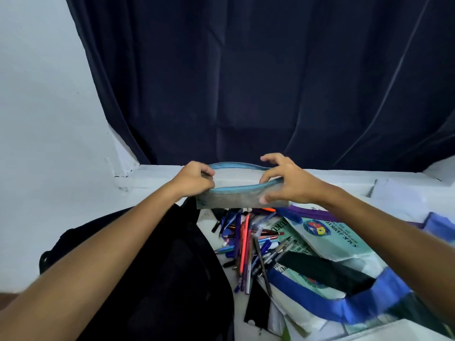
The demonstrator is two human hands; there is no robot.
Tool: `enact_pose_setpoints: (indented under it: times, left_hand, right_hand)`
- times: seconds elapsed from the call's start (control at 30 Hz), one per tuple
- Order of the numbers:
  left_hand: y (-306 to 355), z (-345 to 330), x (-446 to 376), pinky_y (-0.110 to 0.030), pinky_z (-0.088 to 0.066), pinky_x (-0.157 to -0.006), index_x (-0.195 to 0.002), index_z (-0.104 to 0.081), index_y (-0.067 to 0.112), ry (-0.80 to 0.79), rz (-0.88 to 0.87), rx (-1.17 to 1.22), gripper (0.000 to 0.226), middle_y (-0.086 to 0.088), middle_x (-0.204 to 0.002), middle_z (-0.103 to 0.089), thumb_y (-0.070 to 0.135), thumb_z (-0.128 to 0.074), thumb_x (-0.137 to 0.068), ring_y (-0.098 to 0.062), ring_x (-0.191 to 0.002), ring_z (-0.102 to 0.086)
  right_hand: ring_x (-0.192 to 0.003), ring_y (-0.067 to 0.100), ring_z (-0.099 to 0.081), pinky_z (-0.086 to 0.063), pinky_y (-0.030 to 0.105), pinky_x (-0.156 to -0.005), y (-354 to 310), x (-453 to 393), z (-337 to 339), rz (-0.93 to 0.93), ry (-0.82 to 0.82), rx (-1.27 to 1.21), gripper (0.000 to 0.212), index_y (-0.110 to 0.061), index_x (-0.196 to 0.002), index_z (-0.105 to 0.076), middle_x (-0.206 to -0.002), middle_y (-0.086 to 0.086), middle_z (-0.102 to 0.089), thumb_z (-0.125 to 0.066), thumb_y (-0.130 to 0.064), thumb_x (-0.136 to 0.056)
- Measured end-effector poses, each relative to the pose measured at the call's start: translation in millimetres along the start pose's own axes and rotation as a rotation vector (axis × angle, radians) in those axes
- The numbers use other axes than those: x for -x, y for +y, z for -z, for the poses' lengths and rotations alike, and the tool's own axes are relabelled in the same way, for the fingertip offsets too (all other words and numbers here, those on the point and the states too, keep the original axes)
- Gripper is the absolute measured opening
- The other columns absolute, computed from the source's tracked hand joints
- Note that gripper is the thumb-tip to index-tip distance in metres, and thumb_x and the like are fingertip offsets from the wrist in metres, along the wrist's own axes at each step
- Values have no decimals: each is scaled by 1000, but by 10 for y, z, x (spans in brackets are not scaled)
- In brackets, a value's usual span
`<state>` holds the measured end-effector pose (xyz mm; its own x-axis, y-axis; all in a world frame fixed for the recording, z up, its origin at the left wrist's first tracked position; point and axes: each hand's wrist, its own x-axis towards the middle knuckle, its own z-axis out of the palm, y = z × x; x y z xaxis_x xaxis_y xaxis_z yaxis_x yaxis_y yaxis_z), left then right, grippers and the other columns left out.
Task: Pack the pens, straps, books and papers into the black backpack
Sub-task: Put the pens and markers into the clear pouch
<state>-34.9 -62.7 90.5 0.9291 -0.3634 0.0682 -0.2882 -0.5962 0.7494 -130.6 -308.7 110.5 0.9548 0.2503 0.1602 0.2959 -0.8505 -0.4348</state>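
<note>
We hold the grey pencil pouch (236, 196) open: left hand (193, 179) pinches one end, right hand (286, 180) pinches the other. The pens (246, 244) lie directly beneath it, the black backpack (157, 271) under our left forearm.

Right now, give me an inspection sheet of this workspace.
Surface: white table, mostly covered.
Job's things: black backpack at left; loose pens piled beside it; green books; blue strap; black strap.
Clutter: nothing seen.
Grippers: left hand and right hand hold a grey pouch, its blue zip open, above the pens.
Cables: nothing seen.
Surroundings: dark curtain, white wall.
</note>
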Motion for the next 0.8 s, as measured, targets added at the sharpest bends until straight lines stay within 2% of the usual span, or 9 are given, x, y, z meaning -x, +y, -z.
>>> enact_pose_setpoints:
  times: [0.1,0.17,0.23,0.3,0.43,0.53,0.67,0.73,0.8]
  left_hand:
    - [71,-71,78,-19,-43,-85,-125,-63,9,30,-44,-108,43,-2,-123,-62,11,-69,-83,-12,-104,-57]
    - [101,-122,154,-22,-42,-93,-128,-61,12,51,-69,-179,48,-1,-129,-60,15,-71,-81,-15,-112,-57]
    - [93,-176,227,-30,-43,-102,-129,-61,15,77,-88,-223,52,1,-131,-59,20,-75,-79,-18,-119,-55]
    - [71,-219,308,-38,-44,-104,-129,-61,17,108,-109,-245,55,2,-131,-59,23,-77,-76,-18,-122,-53]
    - [32,-187,452,-27,-45,-95,-125,-65,16,125,-136,-239,53,2,-125,-63,20,-79,-74,-16,-116,-57]
    - [0,-123,538,-17,-43,-87,-125,-66,15,86,-129,-190,52,2,-122,-65,12,-78,-74,-12,-110,-60]
    - [-70,-66,610,-13,-43,-84,-129,-61,11,103,-104,-114,59,4,-117,-66,4,-78,-73,-9,-107,-59]
    - [-128,-32,615,-20,-45,-88,-132,-59,10,116,-73,-118,65,1,-121,-66,4,-79,-71,-12,-106,-61]
    - [-185,12,622,-25,-49,-87,-132,-59,10,109,-44,-128,66,-1,-122,-65,4,-80,-70,-16,-102,-64]
  right_hand:
    - [-124,10,-49,-34,28,-102,-7,78,26,-195,52,-295,29,-24,-83,-77,-134,1,-55,-62,-47,-89]
    - [-100,16,-64,-44,31,-92,17,96,30,-305,129,-396,39,-17,-77,-77,-103,5,-71,-58,-48,-93]
    - [-71,11,-59,-44,27,-76,21,114,9,-326,174,-343,28,-13,-70,-74,-73,-2,-67,-68,-33,-89]
    - [-76,6,-61,-45,22,-74,24,122,-27,-317,188,-203,12,-9,-89,-78,-88,-2,-73,-76,-19,-83]
    - [-105,16,-63,-47,24,-91,-3,95,-101,-266,100,-57,60,-10,-129,-62,-129,2,-63,-83,-14,-73]
    - [-104,15,-63,-47,22,-87,-21,81,-143,-199,61,-81,68,-13,-137,-56,-136,0,-58,-82,-12,-74]
    - [-96,15,-67,-48,19,-81,-37,108,-229,-106,77,-284,40,-18,-118,-69,-117,-2,-67,-79,-17,-79]
    - [-89,15,-67,-51,24,-79,-30,139,-296,-102,281,-610,10,-12,-95,-73,-100,2,-71,-72,-14,-85]
    - [-76,16,-64,-50,28,-67,24,177,-387,-251,546,-894,13,-6,-80,-68,-86,6,-68,-63,-11,-91]
